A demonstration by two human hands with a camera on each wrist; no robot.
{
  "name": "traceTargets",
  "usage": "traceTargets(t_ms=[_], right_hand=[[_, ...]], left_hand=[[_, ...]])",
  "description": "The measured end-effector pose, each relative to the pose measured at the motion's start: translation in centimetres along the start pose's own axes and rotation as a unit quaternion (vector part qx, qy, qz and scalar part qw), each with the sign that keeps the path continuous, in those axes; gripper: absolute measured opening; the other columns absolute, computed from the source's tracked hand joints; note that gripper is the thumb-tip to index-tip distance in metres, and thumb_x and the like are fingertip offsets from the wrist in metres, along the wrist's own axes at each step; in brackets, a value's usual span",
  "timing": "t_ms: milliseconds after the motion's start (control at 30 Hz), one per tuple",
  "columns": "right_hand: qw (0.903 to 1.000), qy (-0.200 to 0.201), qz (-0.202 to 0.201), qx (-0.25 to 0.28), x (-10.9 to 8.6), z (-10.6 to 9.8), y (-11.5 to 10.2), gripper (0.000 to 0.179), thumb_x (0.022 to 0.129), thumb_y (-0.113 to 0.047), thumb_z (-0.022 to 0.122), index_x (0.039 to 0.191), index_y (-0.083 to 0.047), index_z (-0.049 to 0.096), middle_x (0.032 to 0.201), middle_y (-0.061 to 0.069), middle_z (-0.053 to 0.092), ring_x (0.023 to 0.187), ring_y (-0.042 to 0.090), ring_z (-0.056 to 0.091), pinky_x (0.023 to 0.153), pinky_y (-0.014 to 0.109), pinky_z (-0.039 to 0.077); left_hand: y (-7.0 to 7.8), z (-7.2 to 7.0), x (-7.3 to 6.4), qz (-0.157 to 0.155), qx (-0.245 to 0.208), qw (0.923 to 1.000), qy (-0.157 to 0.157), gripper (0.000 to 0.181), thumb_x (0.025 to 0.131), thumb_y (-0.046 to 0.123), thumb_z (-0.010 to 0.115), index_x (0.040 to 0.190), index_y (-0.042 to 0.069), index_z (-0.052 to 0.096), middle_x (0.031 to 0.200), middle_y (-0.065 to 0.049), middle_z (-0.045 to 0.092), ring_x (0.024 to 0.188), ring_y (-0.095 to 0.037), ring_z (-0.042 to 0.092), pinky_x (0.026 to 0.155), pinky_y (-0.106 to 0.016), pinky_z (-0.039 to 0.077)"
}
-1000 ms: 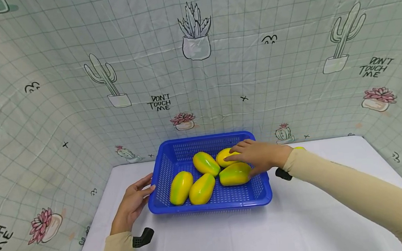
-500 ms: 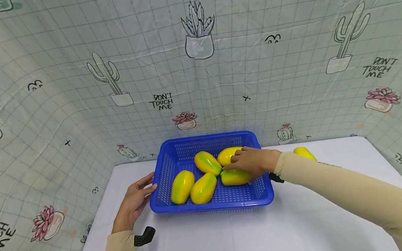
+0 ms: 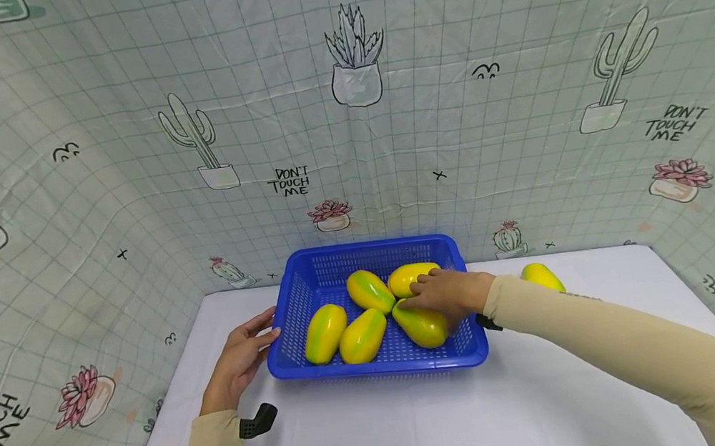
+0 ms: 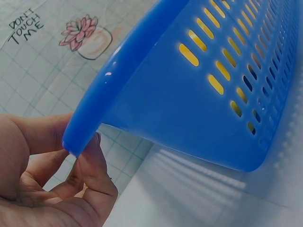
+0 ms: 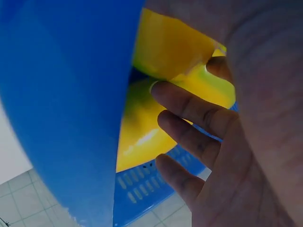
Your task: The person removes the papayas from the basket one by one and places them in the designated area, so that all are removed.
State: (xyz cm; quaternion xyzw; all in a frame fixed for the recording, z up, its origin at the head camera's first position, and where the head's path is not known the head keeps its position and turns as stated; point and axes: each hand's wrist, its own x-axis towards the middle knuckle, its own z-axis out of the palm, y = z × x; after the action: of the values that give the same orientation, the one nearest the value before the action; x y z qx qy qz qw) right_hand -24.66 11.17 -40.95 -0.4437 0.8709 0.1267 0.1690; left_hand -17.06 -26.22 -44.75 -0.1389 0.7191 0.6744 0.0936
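A blue plastic basket (image 3: 378, 366) holds several yellow-green papayas, among them one at the left (image 3: 326, 334). My left hand (image 3: 239, 356) pinches the basket's left rim, seen close up in the left wrist view, between thumb and fingers. My right hand (image 3: 448, 292) reaches over the basket's right side and grips the front-right papaya (image 3: 422, 328), its thumb on the near side. In the right wrist view, the other fingers (image 5: 189, 137) are spread beside the back-right papaya (image 5: 147, 137). The gripped papaya's far side is hidden by the hand.
Another papaya (image 3: 541, 277) lies on the white table (image 3: 364, 423) right of the basket, partly behind the right sleeve. A patterned cloth backdrop (image 3: 413, 131) stands close behind the basket and along both sides.
My right hand has come down onto the front-right papaya and turned it, so its wider end now points toward the basket's near right corner. My left hand stays on the rim.
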Motion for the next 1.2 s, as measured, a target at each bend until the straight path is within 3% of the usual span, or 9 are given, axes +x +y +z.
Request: traceTargets(t_ms=[133, 433, 1200], right_hand=[[1.0000, 0.003, -0.004, -0.008, 0.3, 0.1, -0.4, 0.091, 0.081, -0.034, 0.094, 0.159, -0.022, 0.049, 0.156, 0.011, 0.052, 0.146, 0.034, 0.048, 0.122, 0.055, 0.038], [0.9998, -0.003, -0.006, 0.020, 0.6, 0.1, -0.7, 0.091, 0.082, -0.051, 0.089, 0.158, -0.020, 0.049, 0.154, 0.010, 0.052, 0.144, 0.036, 0.048, 0.122, 0.052, 0.038], [0.9996, -0.026, 0.003, -0.001, 0.8, 0.1, -1.5, 0.090, 0.080, -0.045, 0.093, 0.155, -0.022, 0.049, 0.151, 0.004, 0.055, 0.137, 0.028, 0.054, 0.119, 0.047, 0.044]], left_hand=[[0.0, 0.0, 0.0, 0.000, -0.001, 1.0000, 0.002, 0.056, 0.106, -0.003, 0.058, 0.159, -0.003, 0.041, 0.155, -0.026, 0.041, 0.096, -0.008, 0.063, 0.083, -0.017, 0.057], [0.2, 0.1, -0.1, -0.003, 0.004, 1.0000, 0.004, 0.057, 0.106, -0.001, 0.059, 0.160, -0.002, 0.041, 0.156, -0.026, 0.041, 0.098, -0.009, 0.063, 0.083, -0.017, 0.057], [0.5, 0.1, -0.3, -0.007, 0.008, 0.9999, 0.002, 0.056, 0.106, -0.001, 0.058, 0.160, -0.002, 0.042, 0.156, -0.026, 0.040, 0.098, -0.009, 0.063, 0.083, -0.016, 0.056]])
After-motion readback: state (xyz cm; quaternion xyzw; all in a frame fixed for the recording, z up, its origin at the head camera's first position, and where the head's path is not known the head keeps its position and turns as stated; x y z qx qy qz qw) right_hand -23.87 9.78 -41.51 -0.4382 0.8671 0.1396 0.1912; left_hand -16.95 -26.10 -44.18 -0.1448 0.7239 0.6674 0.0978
